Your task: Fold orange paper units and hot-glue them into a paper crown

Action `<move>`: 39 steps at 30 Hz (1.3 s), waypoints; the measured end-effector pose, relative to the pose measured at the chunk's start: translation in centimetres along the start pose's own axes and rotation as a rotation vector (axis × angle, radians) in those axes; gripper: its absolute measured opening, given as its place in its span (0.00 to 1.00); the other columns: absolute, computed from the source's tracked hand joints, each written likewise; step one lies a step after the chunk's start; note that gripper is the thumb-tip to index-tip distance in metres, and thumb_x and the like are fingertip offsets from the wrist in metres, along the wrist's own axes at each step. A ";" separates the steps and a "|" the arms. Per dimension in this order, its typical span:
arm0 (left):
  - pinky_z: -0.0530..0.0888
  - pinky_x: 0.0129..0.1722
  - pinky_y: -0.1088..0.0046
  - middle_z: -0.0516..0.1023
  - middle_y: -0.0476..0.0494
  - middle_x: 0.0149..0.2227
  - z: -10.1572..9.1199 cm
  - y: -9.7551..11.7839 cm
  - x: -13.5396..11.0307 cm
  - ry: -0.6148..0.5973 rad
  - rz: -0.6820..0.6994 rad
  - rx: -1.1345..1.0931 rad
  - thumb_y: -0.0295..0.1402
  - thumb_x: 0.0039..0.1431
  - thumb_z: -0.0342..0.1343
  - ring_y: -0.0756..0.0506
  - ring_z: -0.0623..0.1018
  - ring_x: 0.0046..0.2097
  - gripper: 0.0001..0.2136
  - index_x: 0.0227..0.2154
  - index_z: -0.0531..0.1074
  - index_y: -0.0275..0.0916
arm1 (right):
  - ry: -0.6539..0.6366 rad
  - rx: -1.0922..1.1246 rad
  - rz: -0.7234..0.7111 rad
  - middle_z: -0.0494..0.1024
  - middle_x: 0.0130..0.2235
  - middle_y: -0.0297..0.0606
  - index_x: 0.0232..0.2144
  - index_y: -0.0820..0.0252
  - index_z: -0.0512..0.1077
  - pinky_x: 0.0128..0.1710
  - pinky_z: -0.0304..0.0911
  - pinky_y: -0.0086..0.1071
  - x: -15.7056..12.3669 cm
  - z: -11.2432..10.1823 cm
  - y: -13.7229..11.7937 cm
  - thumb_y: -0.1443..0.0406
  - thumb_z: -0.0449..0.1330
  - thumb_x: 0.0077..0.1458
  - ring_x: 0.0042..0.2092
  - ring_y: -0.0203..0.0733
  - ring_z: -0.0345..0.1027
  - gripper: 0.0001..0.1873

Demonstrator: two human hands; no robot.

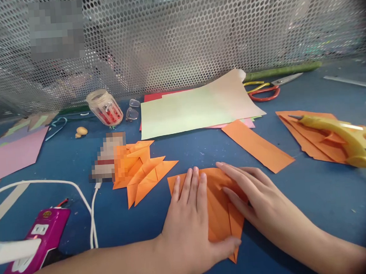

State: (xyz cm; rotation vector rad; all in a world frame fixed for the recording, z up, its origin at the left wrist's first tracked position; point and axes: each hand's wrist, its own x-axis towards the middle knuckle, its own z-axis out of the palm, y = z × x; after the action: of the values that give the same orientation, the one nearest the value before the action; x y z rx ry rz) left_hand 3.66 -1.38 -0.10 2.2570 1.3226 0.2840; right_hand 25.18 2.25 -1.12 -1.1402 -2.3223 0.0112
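Note:
A folded orange paper (pixel 220 211) lies on the blue table (pixel 313 195) near the front edge. My left hand (pixel 191 219) lies flat on its left half, fingers stretched and together, thumb along the lower right edge. My right hand (pixel 255 198) rests on its right side with fingers extended, pressing along a crease. Left of it lies a pile of folded orange paper pieces (pixel 143 172).
A yellow glue gun (pixel 341 137) lies on orange folded paper at right. An orange strip (pixel 258 145), a stack of coloured sheets (pixel 196 107), scissors (pixel 268 88), a jar (pixel 104 108), glasses (pixel 132 109), a pink power strip (pixel 40 238) with white cable also lie about. Perforated metal screen behind.

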 end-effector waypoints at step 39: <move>0.79 0.51 0.46 0.73 0.16 0.65 -0.1 0.0 -0.5 0.286 0.108 0.416 0.69 0.53 0.63 0.25 0.77 0.60 0.51 0.64 0.69 0.25 | -0.139 0.185 -0.449 0.76 0.65 0.46 0.76 0.63 0.48 0.69 0.67 0.41 -0.2 -0.3 2.6 0.71 0.47 0.75 0.72 0.42 0.61 0.32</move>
State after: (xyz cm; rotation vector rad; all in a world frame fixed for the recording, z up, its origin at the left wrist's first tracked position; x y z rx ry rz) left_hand 3.36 -1.82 -0.01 2.7214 1.5191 0.4137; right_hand 27.29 3.69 -1.62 -0.5272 -2.5886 0.1407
